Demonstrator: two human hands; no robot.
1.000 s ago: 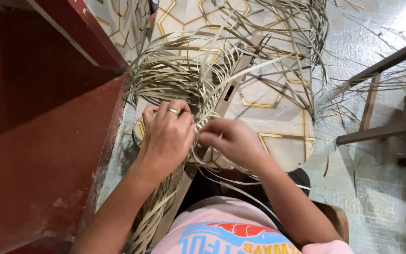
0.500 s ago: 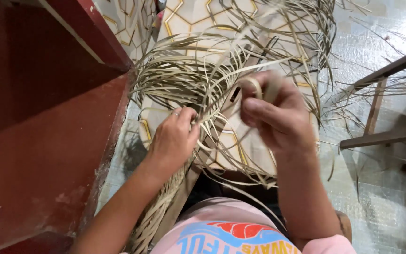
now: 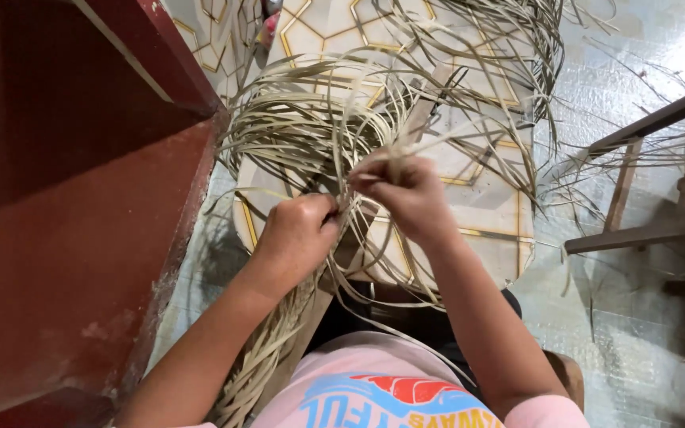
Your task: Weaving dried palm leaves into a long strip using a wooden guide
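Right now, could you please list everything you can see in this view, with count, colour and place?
dried leaf strips: many, pale tan, fanned over the mat and gathered at the hands
patterned mat: one, cream with gold hexagon lines, on the floor in the centre
wooden wall: one, dark red, left side
wooden frame: one, dark brown, right edge
floor: grey, right side
pink shirt: one, bottom centre
left hand: closed on strips
right hand: pinching strips

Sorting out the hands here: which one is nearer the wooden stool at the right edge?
Right. The right hand pinches pale strips above the patterned cushion, on the wooden stool's side. The left hand grips the strip bundle farther away, nearer the red wall.
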